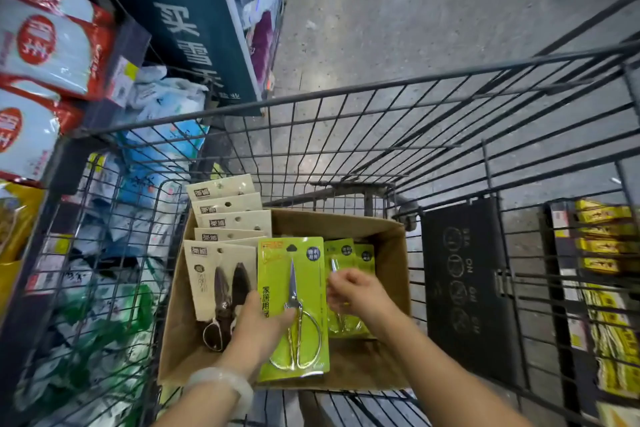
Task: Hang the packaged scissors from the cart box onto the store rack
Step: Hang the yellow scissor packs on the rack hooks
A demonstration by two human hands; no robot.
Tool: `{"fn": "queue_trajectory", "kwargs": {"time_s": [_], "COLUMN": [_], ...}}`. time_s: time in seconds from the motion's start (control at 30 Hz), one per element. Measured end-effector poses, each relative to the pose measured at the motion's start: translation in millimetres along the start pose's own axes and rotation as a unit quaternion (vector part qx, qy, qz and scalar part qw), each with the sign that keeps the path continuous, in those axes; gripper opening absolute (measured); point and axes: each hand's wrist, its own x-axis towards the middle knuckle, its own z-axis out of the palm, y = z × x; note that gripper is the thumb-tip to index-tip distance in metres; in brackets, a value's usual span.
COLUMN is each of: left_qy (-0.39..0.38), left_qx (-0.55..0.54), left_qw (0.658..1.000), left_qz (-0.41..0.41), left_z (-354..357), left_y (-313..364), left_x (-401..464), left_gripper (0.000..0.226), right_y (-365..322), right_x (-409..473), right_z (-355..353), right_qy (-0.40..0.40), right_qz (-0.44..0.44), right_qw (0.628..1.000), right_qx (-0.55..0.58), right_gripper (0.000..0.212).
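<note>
Scissors pack (292, 308), light and stiff, pinched at its left edge by left hand (258, 322); right hand (356, 295) fingers curl onto the packs to the right (349, 253).

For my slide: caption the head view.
Left hand holds a green scissors pack above the cart's cardboard box; right hand reaches for another.

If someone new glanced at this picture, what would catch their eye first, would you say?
Probably the bright green scissors pack, gripped by the left hand in the cardboard box in the wire cart. Next, the right hand reaching onto more green packs beside it, and the fanned beige packs at the box's left.
</note>
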Motion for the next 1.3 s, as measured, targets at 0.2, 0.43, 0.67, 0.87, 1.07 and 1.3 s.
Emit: {"fn": "queue_trajectory", "kwargs": {"time_s": [0.2, 0.43, 0.67, 0.87, 1.07, 1.3], "left_qy": [0.002, -0.017, -0.029, 0.027, 0.093, 0.167], "left_qx": [0.037, 0.056, 0.065, 0.045, -0.105, -0.269], "left_qw": [0.999, 0.998, 0.997, 0.998, 0.985, 0.938], "left_qz": [-0.022, -0.026, -0.007, 0.026, 0.099, 0.142], "left_z": [-6.0, -12.3, -15.4, -42.8, -83.9, -147.3], "left_y": [-30.8, -40.4, -19.3, -7.1, -9.1, -71.4], "left_x": [9.0, 20.8, 5.7, -27.0, -66.6, -121.2], "left_gripper": [0.037, 0.048, 0.028, 0.027, 0.027, 0.044], "right_y": [48.0, 58.5, 48.7, -10.2, -81.7, -98.8], "right_x": [56.9, 74.1, 33.5, -32.4, -92.4, -153.5], "right_z": [-13.8, -2.4, -2.8, -8.5, 27.6, 132.9], "right_qy": [0.221, 0.235, 0.146, 0.031, -0.012, -0.119], "right_qz": [0.052, 0.082, 0.059, -0.046, -0.181, -0.238], "right_qw": [0.903, 0.875, 0.940, 0.980, 0.957, 0.931], "right_qx": [-0.365, -0.415, -0.302, -0.191, -0.228, -0.252], "right_gripper": [0.084, 0.076, 0.041, 0.019, 0.009, 0.019]}}
